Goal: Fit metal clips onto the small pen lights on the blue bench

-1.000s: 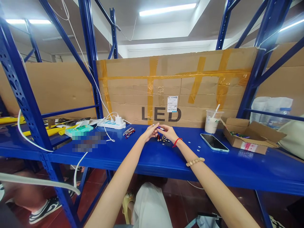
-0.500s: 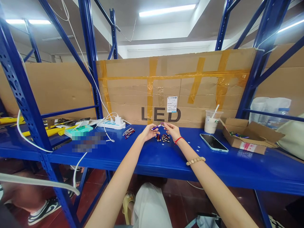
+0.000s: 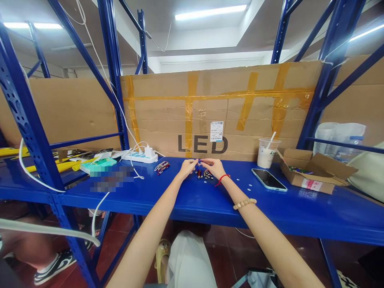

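Above the middle of the blue shelf, my left hand (image 3: 187, 169) and my right hand (image 3: 212, 166) meet fingertip to fingertip. Both are closed on a small purple metal tube (image 3: 199, 163) that looks like a mini keychain flashlight. Fingers cover most of it. Just beneath lie dark red tubes (image 3: 199, 174) of similar size and a small heap of round, button-cell-like metal pieces (image 3: 208, 175). To the left of my left hand, several red and dark tubes with cords (image 3: 162, 167) rest in a bunch.
A white power strip (image 3: 141, 157) with cables is at the back left. On the right are a phone (image 3: 269, 179), a plastic cup with a straw (image 3: 265, 155) and an open carton (image 3: 312, 184). Small pale discs (image 3: 249, 187) dot the shelf. Cardboard (image 3: 162, 120) walls the back.
My right hand has moved left and closed in against my left hand. The purple tube, plainly visible before, is now mostly covered by my fingers.
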`<state>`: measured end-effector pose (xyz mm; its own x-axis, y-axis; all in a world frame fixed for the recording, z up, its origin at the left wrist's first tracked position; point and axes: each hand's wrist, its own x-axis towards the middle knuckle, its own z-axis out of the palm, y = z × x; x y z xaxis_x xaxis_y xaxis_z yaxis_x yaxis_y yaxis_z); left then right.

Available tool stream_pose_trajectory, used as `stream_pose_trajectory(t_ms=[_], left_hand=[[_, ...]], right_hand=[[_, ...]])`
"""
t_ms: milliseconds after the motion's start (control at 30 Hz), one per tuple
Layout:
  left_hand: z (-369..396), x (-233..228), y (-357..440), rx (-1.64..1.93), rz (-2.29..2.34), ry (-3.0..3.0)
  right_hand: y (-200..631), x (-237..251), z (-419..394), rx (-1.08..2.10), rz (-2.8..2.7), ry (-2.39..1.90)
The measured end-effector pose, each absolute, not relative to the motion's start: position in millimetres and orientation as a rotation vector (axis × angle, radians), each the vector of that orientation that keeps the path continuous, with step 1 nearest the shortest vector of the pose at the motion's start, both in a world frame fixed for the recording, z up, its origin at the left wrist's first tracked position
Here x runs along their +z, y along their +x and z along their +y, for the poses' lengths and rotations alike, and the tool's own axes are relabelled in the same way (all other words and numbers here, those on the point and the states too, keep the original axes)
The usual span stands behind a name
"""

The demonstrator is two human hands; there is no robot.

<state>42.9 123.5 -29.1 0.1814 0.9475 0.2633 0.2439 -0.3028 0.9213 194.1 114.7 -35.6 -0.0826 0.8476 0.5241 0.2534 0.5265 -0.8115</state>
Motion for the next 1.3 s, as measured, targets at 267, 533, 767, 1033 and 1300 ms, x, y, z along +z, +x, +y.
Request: stream_pose_trajectory(t_ms=[267,533,767,1033,1300], left_hand=[[127.5,-32.3,42.6,1.240,1.242,1.866],[109.3,-24.8,39.3,1.047,1.599,2.239],[103.1,-22.3,40.2,0.900,1.659,2.407],[108.3,-24.5,38.1,0.945,1.654,2.335],[109.3,-25.6,37.1,0.957,1.614,2.347]], right_hand=[[198.4,-32.7,110.3,0.133,-2.072,-1.100],[193.5,-30.4,99.8,-0.218,-2.314,-1.323],[195.5,-31.6,101.7,-0.244,-2.314,-1.344],[188.3,-29.7,95.9,-0.335,-2.439,-1.404],[185.6,-28.9,95.5,-0.326,-2.434,-1.434]])
